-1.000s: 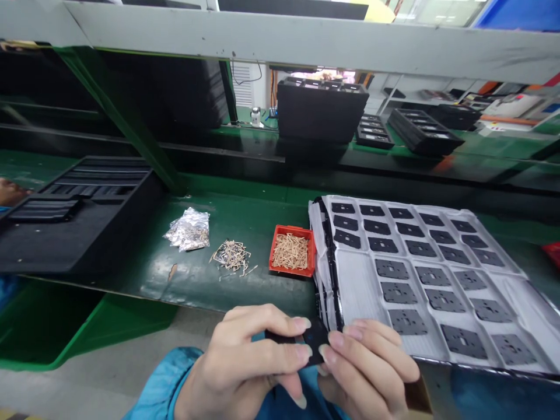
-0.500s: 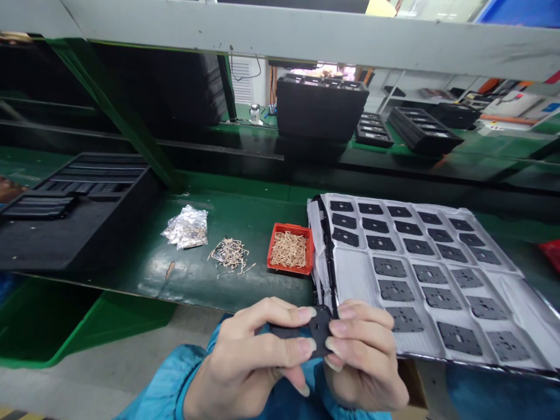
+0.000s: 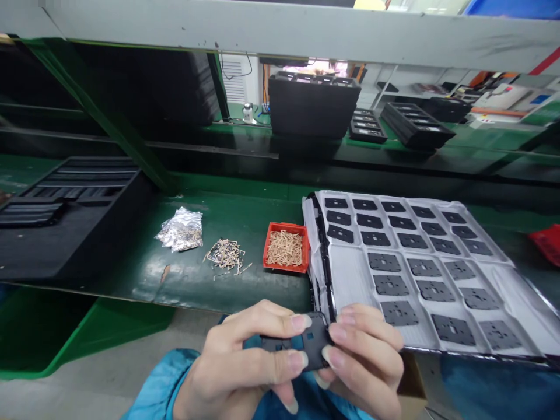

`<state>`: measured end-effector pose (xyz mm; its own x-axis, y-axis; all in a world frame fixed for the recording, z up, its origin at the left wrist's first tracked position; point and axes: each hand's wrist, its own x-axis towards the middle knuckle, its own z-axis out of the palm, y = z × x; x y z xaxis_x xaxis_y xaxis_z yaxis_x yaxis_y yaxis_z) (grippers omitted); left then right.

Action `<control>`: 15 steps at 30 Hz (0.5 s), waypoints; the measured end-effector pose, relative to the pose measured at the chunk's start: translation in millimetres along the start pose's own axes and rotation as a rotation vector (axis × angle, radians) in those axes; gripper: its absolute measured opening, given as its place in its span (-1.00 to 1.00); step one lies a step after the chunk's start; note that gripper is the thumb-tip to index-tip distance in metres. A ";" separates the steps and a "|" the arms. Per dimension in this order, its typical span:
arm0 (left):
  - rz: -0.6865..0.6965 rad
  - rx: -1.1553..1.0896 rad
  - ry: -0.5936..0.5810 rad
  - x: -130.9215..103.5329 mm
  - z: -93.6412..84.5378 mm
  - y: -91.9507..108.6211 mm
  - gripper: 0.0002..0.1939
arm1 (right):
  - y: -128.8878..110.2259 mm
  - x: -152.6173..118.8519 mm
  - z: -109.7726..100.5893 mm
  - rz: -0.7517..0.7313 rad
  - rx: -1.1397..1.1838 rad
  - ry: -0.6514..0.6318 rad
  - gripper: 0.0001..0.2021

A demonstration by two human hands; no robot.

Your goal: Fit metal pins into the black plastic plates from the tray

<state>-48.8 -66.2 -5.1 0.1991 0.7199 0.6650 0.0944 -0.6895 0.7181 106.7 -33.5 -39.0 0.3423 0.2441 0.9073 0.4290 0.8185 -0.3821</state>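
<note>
A thin black plate with small cutouts (image 3: 314,341) is held level over the bench's front edge. My left hand (image 3: 245,356) is closed on its left part, thumb and fingers pinching it. On the right side my right hand (image 3: 365,353) grips the same plate at its edge with bent fingertips. Whether a smaller part sits between the right fingertips is hidden. Just beyond the hands stands a red box (image 3: 286,269) filled with small copper-coloured strips. A loose pile of similar strips (image 3: 226,255) lies to its left on the green bench.
At the right, a white tray (image 3: 350,274) holds rows of black plates. A silvery plastic bag (image 3: 180,228) lies left of the strips. A black foam case (image 3: 39,251) stands far left, above a green bin (image 3: 126,326). A grey beam (image 3: 280,32) crosses overhead.
My view has shifted slightly, so the bench items sit a little further left. Both hands keep hold of the black plate; more of its surface and its square cutout now shows.
</note>
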 end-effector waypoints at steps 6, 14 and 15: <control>-0.047 -0.056 -0.075 1.7 -3.7 1.1 -0.77 | 5.5 4.1 -22.5 -0.138 -0.062 -0.175 -0.65; -0.120 -0.004 -0.138 2.0 -0.2 4.8 -0.89 | 10.3 4.3 -24.0 -0.249 -0.115 -0.144 -0.59; -0.118 -0.006 -0.152 2.3 0.9 5.1 -0.90 | 9.9 3.3 -24.3 -0.240 -0.118 -0.131 -0.60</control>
<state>-46.9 -68.1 -0.1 0.3320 0.7748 0.5380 0.1203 -0.6005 0.7905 132.4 -37.3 -44.0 0.1119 0.1222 0.9862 0.5813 0.7969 -0.1647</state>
